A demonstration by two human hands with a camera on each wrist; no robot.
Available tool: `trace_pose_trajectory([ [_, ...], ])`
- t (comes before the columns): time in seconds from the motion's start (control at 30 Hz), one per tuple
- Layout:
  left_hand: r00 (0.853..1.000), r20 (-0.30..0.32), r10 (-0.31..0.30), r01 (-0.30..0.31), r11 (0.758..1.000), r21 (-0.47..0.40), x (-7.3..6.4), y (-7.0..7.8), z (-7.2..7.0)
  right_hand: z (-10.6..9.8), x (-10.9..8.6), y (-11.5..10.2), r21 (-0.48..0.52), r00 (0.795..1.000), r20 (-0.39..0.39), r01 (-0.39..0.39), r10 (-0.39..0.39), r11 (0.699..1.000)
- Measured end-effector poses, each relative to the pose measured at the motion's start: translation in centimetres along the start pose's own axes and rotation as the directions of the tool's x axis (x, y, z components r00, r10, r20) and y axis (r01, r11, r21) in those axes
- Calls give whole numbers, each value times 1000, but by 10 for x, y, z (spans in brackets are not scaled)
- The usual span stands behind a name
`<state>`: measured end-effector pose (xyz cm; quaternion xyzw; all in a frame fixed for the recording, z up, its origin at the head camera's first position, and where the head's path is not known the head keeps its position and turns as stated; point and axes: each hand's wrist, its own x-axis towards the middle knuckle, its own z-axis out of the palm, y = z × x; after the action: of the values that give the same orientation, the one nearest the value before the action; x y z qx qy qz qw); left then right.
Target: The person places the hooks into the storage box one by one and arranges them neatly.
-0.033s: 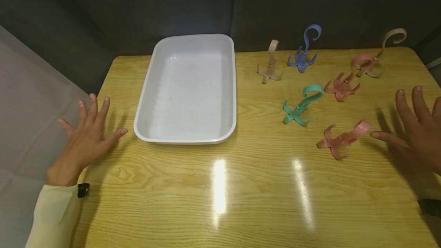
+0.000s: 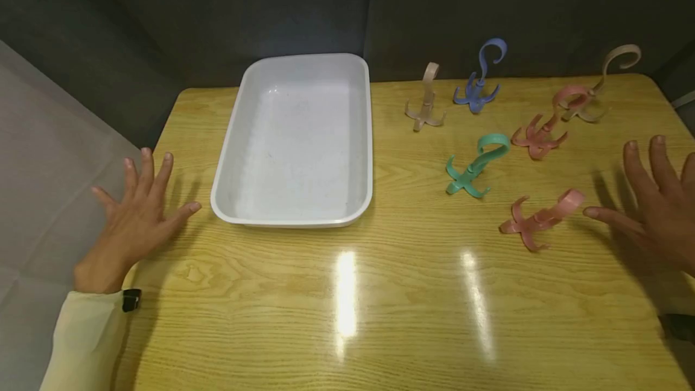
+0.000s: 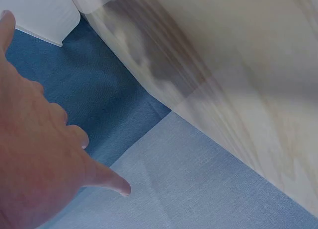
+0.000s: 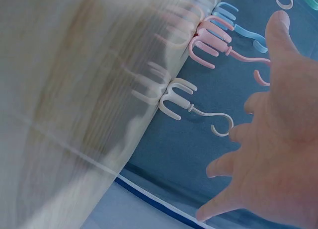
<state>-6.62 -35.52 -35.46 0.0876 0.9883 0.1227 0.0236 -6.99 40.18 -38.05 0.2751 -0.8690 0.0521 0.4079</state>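
Note:
My left hand [image 2: 133,216] hovers over the table's left edge, fingers spread and holding nothing, left of a white plastic tray [image 2: 293,223]. At the right edge my right hand [image 2: 665,216] is also spread with nothing in it. Its thumb tip lies close to the curl of a pink four-pronged hook [image 2: 534,221]. Beyond that stand a green hook [image 2: 471,174], a redder pink hook [image 2: 543,137] and a blue hook [image 2: 478,90]. One beige hook [image 2: 426,107] is near the tray; another beige hook [image 2: 602,83] stands at the far right, partly behind the redder one.
The shallow tray sits at the back left of the wood-grain table [image 2: 412,318], against a dark cloth screen [image 2: 260,11]. Pale cloth [image 2: 49,155] hangs along the left side. Two bright light reflections lie on the glossy front half of the tabletop.

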Motion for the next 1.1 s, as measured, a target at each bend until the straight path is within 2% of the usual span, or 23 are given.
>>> trace_pose_trajectory([
  [0.13,1000,10,-3,3,1000,3,-1,0,0,-2,1,1,0,1000,22,8,-8,1000],
  [0.2,1000,15,-6,6,1000,-2,-1,0,0,-7,4,0,21,993,115,-36,33,999],
  [0.23,1000,17,-7,7,1000,-10,-2,0,0,-11,5,0,52,980,185,-84,73,995],
  [0.27,1000,18,-8,9,1000,-23,-2,0,0,-15,7,-1,75,957,266,-143,118,987],
  [0.3,1000,16,-7,8,999,-37,-2,0,0,-18,8,-3,93,925,341,-210,167,973],
  [0.37,1000,12,-5,6,998,-68,-3,1,0,-25,9,-6,127,849,465,-345,251,930],
  [0.4,1000,9,-3,4,996,-89,-3,1,0,-27,10,-8,143,819,501,-399,281,906],
  [0.47,1000,0,1,-1,992,-125,-4,0,0,-30,11,-10,150,782,538,-457,315,877],
  [0.57,1000,-16,11,-13,986,-169,-6,-1,1,-32,13,-14,143,756,554,-498,348,855],
  [0.63,999,-35,24,-30,978,-205,-7,-1,1,-33,15,-15,140,753,551,-508,360,850],
  [0.8,996,-70,48,-66,959,-277,-10,0,2,-35,21,-19,198,788,512,-497,343,845],
  [0.83,996,-73,49,-68,956,-285,-11,0,2,-35,22,-20,209,789,510,-499,342,841],
  [0.97,993,-97,65,-90,953,-290,-13,2,3,-38,23,-27,221,780,512,-524,359,823],
  [1.07,992,-107,67,-94,959,-269,-14,5,2,-39,23,-34,235,788,497,-525,363,818],
  [1.1,993,-102,63,-88,961,-263,-14,7,2,-39,22,-36,249,797,486,-520,359,817],
])
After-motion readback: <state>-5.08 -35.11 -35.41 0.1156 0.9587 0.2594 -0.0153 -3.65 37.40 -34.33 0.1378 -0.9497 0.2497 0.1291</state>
